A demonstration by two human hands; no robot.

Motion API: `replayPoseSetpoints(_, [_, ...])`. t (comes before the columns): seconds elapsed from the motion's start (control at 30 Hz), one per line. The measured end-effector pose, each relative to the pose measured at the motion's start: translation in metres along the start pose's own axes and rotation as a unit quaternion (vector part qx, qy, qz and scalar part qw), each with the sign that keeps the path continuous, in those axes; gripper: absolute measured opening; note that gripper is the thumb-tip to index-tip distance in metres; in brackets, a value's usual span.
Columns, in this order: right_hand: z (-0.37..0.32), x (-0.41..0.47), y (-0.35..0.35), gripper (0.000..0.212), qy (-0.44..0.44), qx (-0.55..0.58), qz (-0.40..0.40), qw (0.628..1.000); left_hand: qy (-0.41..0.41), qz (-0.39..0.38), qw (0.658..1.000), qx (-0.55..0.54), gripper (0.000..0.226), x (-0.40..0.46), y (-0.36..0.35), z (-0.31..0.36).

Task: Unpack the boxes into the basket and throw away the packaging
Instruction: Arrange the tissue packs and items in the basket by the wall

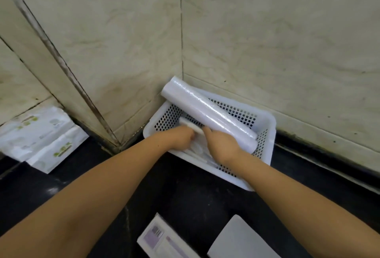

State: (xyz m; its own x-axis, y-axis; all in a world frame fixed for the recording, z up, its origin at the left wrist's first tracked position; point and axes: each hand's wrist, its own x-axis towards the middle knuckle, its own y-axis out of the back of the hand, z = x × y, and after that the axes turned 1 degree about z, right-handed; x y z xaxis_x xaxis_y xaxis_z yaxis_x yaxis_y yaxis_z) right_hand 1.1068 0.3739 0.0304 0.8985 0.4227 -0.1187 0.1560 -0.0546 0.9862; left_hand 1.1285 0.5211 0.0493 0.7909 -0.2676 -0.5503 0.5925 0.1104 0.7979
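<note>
A white perforated basket (265,126) sits on the black counter in the corner of the tiled wall. A long roll of clear film (205,109) lies slantwise across it, one end sticking out over the far-left rim. My left hand (178,136) reaches into the basket and is closed on a small white item (192,126). My right hand (222,144) rests beside it inside the basket, fingers on the roll's near side and on white packets below. Two flat boxes lie at the front: one with a purple label (164,241), one plain white (242,241).
Soft white packs with green print (41,136) lie on the counter at the left. The black counter (185,194) spreads between my arms. Marbled wall tiles rise right behind the basket.
</note>
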Motion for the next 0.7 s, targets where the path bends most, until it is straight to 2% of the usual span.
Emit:
replayPoseSetpoints(0.1, [0.01, -0.006, 0.014, 0.054, -0.001, 0.048, 0.043, 0.998, -0.016, 0.042, 0.999, 0.001, 0.036, 0.019, 0.0, -0.006])
replayPoseSetpoints(0.23, [0.018, -0.011, 0.022, 0.069, 0.005, 0.036, 0.071, 0.997, -0.071, 0.051, 0.995, 0.04, 0.056, 0.033, -0.003, -0.01])
replayPoseSetpoints(0.37, [0.023, -0.014, 0.019, 0.079, 0.013, 0.026, 0.084, 0.996, -0.074, 0.015, 0.99, 0.116, 0.059, 0.04, 0.0, -0.011])
replayPoseSetpoints(0.53, [0.022, -0.016, 0.01, 0.081, 0.034, 0.01, 0.089, 0.995, -0.059, -0.077, 0.99, 0.105, 0.024, 0.033, 0.011, -0.016])
replayPoseSetpoints(0.7, [0.012, -0.012, -0.001, 0.071, 0.033, 0.022, 0.067, 0.997, -0.017, -0.137, 0.984, 0.117, 0.053, 0.027, 0.014, -0.018])
